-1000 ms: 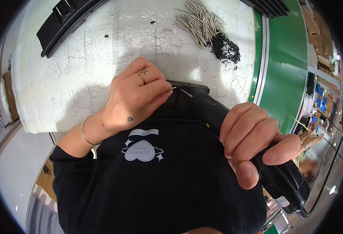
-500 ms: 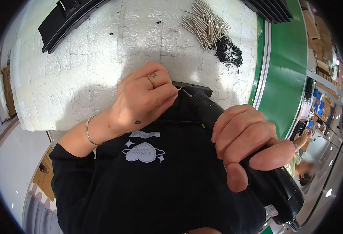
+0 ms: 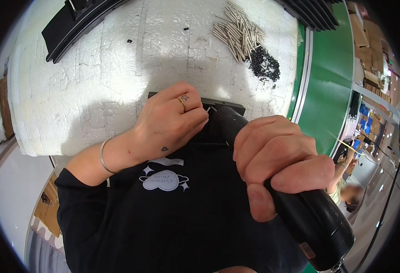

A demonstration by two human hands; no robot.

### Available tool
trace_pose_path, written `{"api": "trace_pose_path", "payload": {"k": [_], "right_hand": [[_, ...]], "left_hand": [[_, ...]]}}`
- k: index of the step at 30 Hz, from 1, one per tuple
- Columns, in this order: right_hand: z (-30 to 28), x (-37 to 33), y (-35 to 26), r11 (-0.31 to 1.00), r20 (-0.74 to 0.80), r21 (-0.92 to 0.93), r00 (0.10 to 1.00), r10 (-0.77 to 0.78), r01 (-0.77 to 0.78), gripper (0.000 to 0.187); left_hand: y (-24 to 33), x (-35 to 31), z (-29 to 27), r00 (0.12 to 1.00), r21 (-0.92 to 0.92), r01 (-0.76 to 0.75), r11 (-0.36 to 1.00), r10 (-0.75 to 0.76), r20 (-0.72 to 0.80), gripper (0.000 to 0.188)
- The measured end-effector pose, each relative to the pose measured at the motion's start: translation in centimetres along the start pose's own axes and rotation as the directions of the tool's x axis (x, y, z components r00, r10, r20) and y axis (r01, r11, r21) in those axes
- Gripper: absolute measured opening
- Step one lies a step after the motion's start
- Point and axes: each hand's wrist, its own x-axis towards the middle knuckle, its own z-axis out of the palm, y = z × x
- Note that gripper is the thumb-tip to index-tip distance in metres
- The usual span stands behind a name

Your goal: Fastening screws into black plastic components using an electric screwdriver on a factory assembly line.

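My right hand (image 3: 284,157) is wrapped round a black electric screwdriver (image 3: 316,225), its nose pointing up and left across my front. Close to the bit, my left hand (image 3: 170,118) is closed in a pinch on a thin silver metal pin (image 3: 208,109), of which only the tip shows. The bit is right beside that tip; whether they touch I cannot tell. Under and behind both hands lies a long black bar-shaped part (image 3: 229,107), mostly hidden by my left hand and the screwdriver.
Silver pins (image 3: 238,32) lie heaped at the far right of the white foam-covered table (image 3: 104,86), beside a pile of small black screws (image 3: 264,63). A curved black part (image 3: 66,34) sits far left, black ribbed parts (image 3: 311,13) far right. A green surface (image 3: 325,82) adjoins; another person (image 3: 345,186) is beyond.
The screwdriver and my right hand have shifted a little left and up. My left hand has dropped slightly nearer to me, uncovering more of the black bar's left end.
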Motion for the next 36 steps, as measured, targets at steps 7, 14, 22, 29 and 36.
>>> {"api": "trace_pose_path", "payload": {"k": [7, 14, 22, 29, 36], "right_hand": [[-1.8, -0.8, 0.4, 0.995, 0.011, 0.091, 0.999, -0.048, 0.047, 0.033], [-5.2, -0.7, 2.1, 0.974, -0.453, -0.016, 0.867, -0.207, 0.225, 0.033], [-6.5, -0.9, 4.2, 0.987, -0.554, -0.099, 0.817, -0.159, 0.125, 0.029], [-6.6, -1.0, 3.0, 0.977, -0.574, -0.023, 0.798, -0.185, 0.210, 0.030], [-7.2, -1.4, 0.6, 0.943, -0.505, 0.051, 0.823, -0.260, 0.329, 0.033]], "left_hand": [[0.1, -0.4, 0.1, 0.999, 0.025, 0.016, 1.000, -0.017, 0.042, 0.018], [3.2, 0.2, -2.8, 0.988, 0.090, -0.006, 0.996, -0.008, 0.154, 0.047], [3.8, 0.4, -5.6, 0.820, 0.073, 0.183, 0.980, -0.193, 0.538, 0.064], [0.0, 4.7, -7.1, 0.686, -0.044, 0.444, 0.895, -0.308, 0.659, 0.034], [-2.4, 5.4, -4.1, 0.898, 0.036, 0.094, 0.995, -0.100, 0.428, 0.024]]}}
